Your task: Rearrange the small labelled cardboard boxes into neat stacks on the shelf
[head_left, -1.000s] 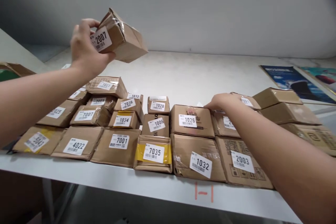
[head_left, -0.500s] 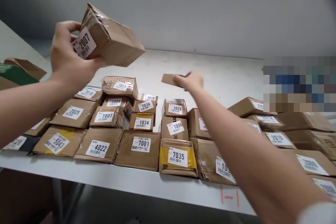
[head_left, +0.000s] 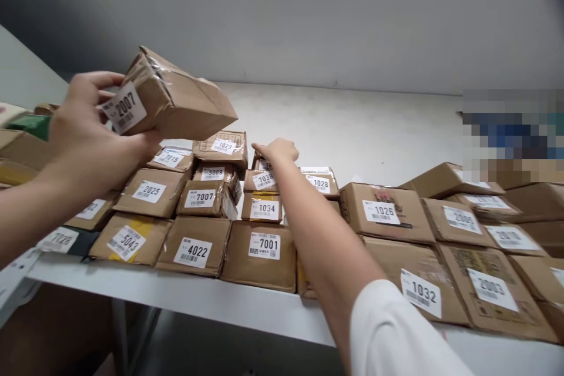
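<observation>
My left hand (head_left: 94,114) grips a taped cardboard box (head_left: 189,106) labelled 2007, tilted in the air above the left stacks. Its thumb is under the box and the fingers are behind it. My right hand (head_left: 282,151) is bent over the top of the middle stack, closed around a small cardboard box (head_left: 257,158) whose outline is mostly hidden. Just beneath it lies the box labelled 7038 (head_left: 251,179), with box 1034 (head_left: 249,211) and box 7001 (head_left: 238,264) lower down. My right forearm covers part of the neighbouring stack, where box 1028 (head_left: 332,176) shows.
Labelled cardboard boxes stand in stacks along a white shelf (head_left: 189,296), among them box 1026 (head_left: 356,211) and box 1023 (head_left: 202,147). More parcels, one with a green bag (head_left: 30,124), lie at the far left. A pale wall (head_left: 374,123) rises behind.
My right hand has moved left and down with the small cardboard box, onto the middle stack. My left hand and box 2007 are lower. The view has shifted, so the shelf appears farther right.
</observation>
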Motion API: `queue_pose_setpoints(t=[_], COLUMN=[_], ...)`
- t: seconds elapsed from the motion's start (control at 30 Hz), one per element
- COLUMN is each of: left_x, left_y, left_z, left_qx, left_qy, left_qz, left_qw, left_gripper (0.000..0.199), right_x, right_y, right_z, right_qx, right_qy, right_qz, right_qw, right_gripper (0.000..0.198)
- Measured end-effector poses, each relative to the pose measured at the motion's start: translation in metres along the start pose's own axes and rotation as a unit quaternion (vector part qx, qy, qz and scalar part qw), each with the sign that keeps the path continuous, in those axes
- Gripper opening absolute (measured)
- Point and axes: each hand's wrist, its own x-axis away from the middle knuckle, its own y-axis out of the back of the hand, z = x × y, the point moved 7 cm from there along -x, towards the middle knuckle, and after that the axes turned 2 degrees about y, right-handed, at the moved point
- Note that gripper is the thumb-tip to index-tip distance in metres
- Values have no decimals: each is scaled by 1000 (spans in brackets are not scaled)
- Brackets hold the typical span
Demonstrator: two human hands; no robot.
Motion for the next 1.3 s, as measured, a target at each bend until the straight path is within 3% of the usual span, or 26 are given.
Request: queue_pose_setpoints(t=[0.1,0.2,0.3,0.4,0.5,0.67,0.83,0.97,1.13,1.3], left_x=[-10,-22,-25,-15,5,49,80,82,78,69], left_y=[-3,-11,-27,-52,-93,-184,-240,-257,-250,-225], left_z=[-9,-15,-27,-55,-103,-187,-230,-225,-221,-222], left_qx=[-18,-41,-29,15,72,82,60,-14,-4,38], left_qy=[9,-1,-26,-58,-112,-191,-242,-227,-202,-170], left_qz=[-15,-43,-51,-38,18,199,286,298,275,228], left_qw=[1000,998,998,997,991,958,925,927,940,958], left_gripper=[83,80,74,70,66,67,64,62,64,65], right_x=[3,5,5,5,10,29,45,56,85,109], right_y=[12,39,78,117,151,195,228,233,194,167], right_z=[-5,-23,-55,-97,-138,-195,-250,-286,-297,-307], right_qx=[3,11,40,78,109,170,233,205,174,178], right_qy=[30,66,76,54,22,1,-23,-54,-37,-59], right_qz=[-5,-48,-105,-132,-140,-132,-100,-48,87,64], right_qw=[1000,997,991,987,984,977,967,976,980,980], right_gripper=[80,77,62,51,47,38,35,40,64,78])
